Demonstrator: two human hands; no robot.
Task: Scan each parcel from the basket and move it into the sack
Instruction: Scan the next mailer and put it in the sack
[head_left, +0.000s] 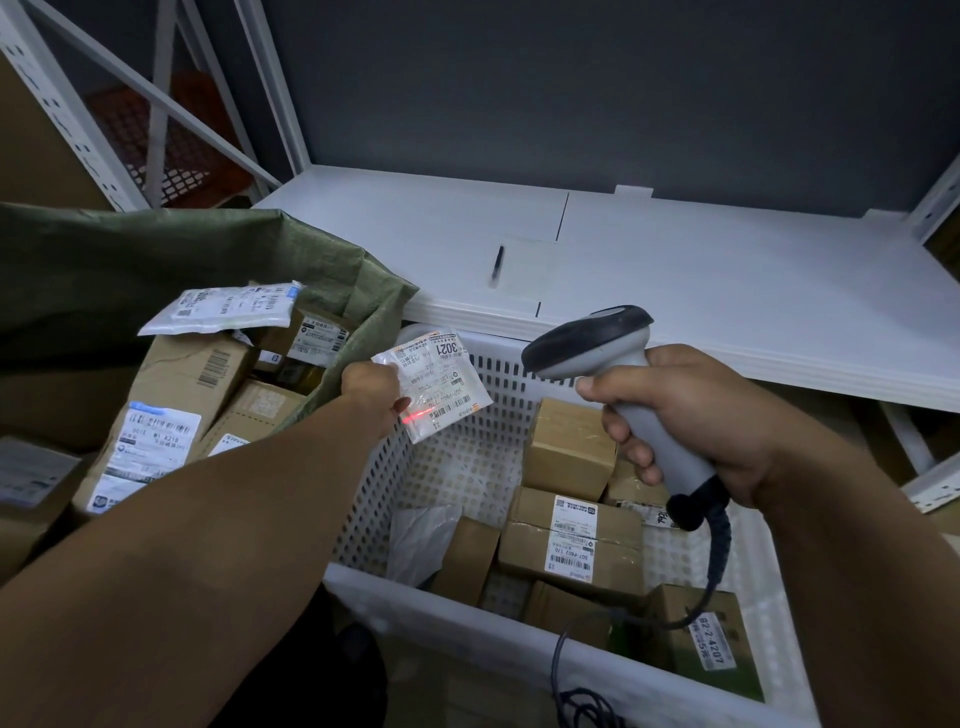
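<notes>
Over the white basket (467, 613), a flat parcel (441, 384) catches a red line (418, 417) from the scanner (592, 343).
Fingers of the left hand (371, 389) pinch the parcel's edge above the basket's left wall; fingers of the right hand (696, 415) curl round the scanner's grip; further left, the green sack (156, 260) holds boxes (192, 374).

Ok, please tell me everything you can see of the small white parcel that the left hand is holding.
The small white parcel is a flat, thin pouch, seemingly plastic, its face covered by a label: "3021", small text, barcodes, upside down to the camera. It hangs tilted above the far left corner of the white basket, beside the edge of the green sack. The grip of the left hand pinches its left edge. A red scan line crosses the label's lower left.
</notes>
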